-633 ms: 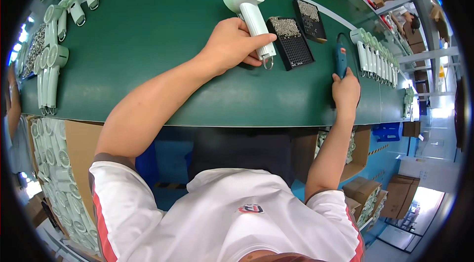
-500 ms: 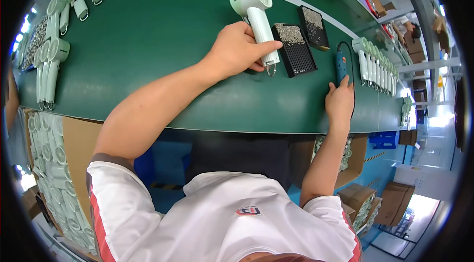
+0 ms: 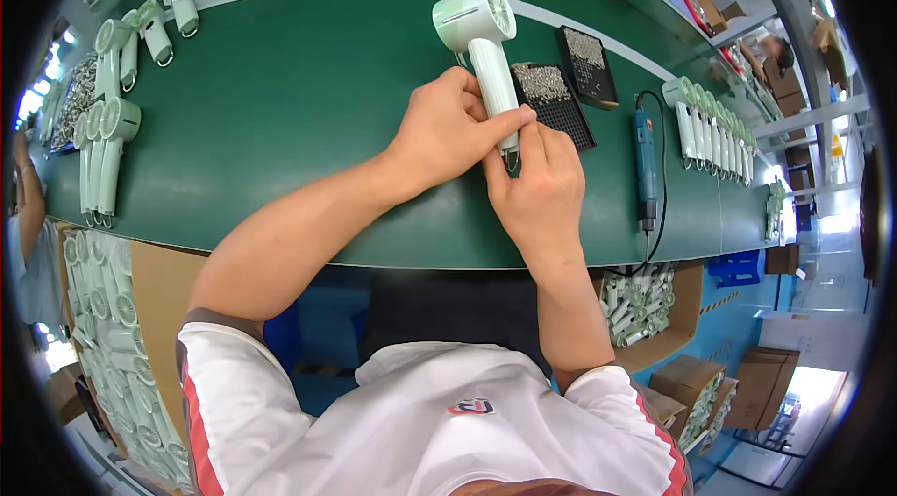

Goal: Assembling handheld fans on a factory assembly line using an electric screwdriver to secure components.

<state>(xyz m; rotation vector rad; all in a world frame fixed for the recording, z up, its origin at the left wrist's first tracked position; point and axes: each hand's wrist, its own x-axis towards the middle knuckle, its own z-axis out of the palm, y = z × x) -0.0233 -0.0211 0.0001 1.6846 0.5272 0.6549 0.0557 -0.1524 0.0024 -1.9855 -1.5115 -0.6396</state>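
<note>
The person in the white shirt has both hands up to one pale green handheld fan [image 3: 490, 66], over the middle of the green table [image 3: 299, 94], its round head pointing toward the far edge and the foot of its handle toward the near edge. The left hand [image 3: 447, 130] is wrapped around the lower handle, thumb laid across it. The right hand [image 3: 542, 180] has its thumb and fingertips gathered at the handle's foot, by the wire loop [image 3: 512, 160]; from here I cannot tell whether they pinch the fan or some small part. Just right of the handle sits a black grid tray [image 3: 573, 122] with small metal pieces [image 3: 540, 83] heaped at its far end, and a second black tray [image 3: 599, 94] lies beyond it, nearer the far edge. Closer to the right end lies a blue electric screwdriver [image 3: 646, 155], its bit toward the near edge and a black cord [image 3: 664, 180] looping beside it. Past that, a row of fans [image 3: 715, 127] lies side by side. More fans [image 3: 105, 155] lie along the table's left end. Below the near edge, a cardboard box [image 3: 690, 304] on the right holds many others.
</note>
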